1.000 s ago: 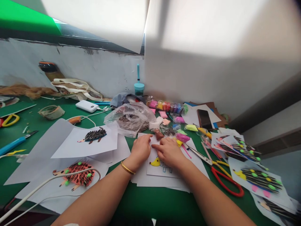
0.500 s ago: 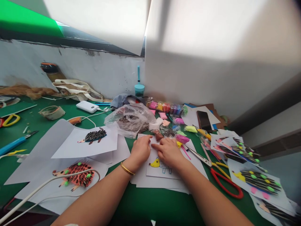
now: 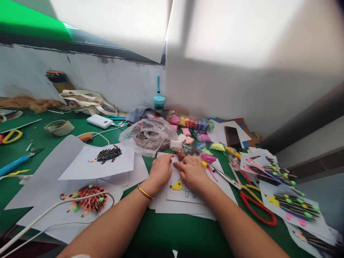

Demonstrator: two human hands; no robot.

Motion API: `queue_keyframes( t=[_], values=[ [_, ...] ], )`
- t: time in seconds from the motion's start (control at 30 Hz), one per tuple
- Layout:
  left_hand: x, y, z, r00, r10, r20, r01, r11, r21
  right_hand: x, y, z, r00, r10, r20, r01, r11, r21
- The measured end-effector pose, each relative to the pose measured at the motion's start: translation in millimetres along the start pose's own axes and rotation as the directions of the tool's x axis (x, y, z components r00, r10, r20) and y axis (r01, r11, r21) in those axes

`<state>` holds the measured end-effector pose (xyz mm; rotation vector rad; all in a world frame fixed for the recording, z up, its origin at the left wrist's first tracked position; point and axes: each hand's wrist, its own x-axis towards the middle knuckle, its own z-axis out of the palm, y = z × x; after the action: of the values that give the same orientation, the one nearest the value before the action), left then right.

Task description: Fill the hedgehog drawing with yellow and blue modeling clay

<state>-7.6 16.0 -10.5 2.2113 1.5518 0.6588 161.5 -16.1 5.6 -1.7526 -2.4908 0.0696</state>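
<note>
A white sheet with a hedgehog drawing, its face filled with yellow clay, lies in front of me. My left hand rests at the sheet's upper left, fingers bent together; whether it pinches something small is hidden. My right hand lies over the top of the drawing, index finger pointing left, the other fingers curled beneath, and what is under them cannot be seen. Just beyond the fingertips sits a lump of brown clay. Pink clay in a wrapper is right of my right hand.
Scissors with red and yellow handles lie right. A plastic bag of seeds and wrapped clays are behind. Finished hedgehog pictures lie on both sides. A white cable crosses the left; a phone is back right.
</note>
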Motion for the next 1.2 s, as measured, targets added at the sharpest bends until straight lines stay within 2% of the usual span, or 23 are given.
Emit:
queue_keyframes(
  t=[0.07, 0.17, 0.3, 0.4, 0.73, 0.87, 1.0, 1.1, 1.2],
  values=[
    [-0.1, 0.3, -0.2, 1.000, 0.005, -0.001, -0.005, 1.000, -0.001, -0.3, 0.7, -0.6, 1.000, 0.011, -0.001, -0.011, 1.000, 0.001],
    [-0.4, 0.5, -0.8, 1.000, 0.000, 0.005, 0.000, 1.000, -0.007, -1.6, 1.6, -2.7, 0.999, -0.042, 0.014, 0.042, 0.999, 0.009],
    [-1.0, 0.1, -1.1, 1.000, -0.004, 0.006, 0.004, 1.000, 0.001, -4.1, 3.3, -5.5, 1.000, -0.019, 0.020, 0.019, 1.000, 0.007],
    [-1.0, -0.8, -0.6, 1.000, -0.006, 0.011, 0.006, 1.000, 0.003, -5.3, 4.2, -6.7, 0.998, -0.061, 0.022, 0.060, 0.998, 0.027],
    [-0.8, -1.0, -0.4, 1.000, 0.000, 0.011, 0.000, 1.000, 0.001, -6.3, 6.9, -8.1, 0.999, -0.029, 0.032, 0.028, 0.999, 0.042],
    [-0.4, -0.6, -1.1, 1.000, -0.007, 0.016, 0.007, 1.000, 0.006, -5.7, 7.7, -6.4, 0.997, -0.076, 0.024, 0.074, 0.996, 0.054],
    [0.4, -1.3, -0.8, 1.000, 0.007, 0.009, -0.007, 1.000, 0.007, -4.9, 8.3, -6.3, 0.999, -0.032, 0.007, 0.032, 0.998, 0.051],
    [0.8, -1.8, -0.1, 1.000, 0.003, 0.009, -0.003, 1.000, 0.005, -4.8, 8.8, -6.6, 0.997, -0.075, 0.025, 0.073, 0.996, 0.059],
    [0.7, -1.8, 0.2, 1.000, 0.002, 0.014, -0.002, 1.000, 0.009, -4.9, 9.5, -6.4, 0.999, -0.042, 0.014, 0.041, 0.998, 0.052]
  ],
)
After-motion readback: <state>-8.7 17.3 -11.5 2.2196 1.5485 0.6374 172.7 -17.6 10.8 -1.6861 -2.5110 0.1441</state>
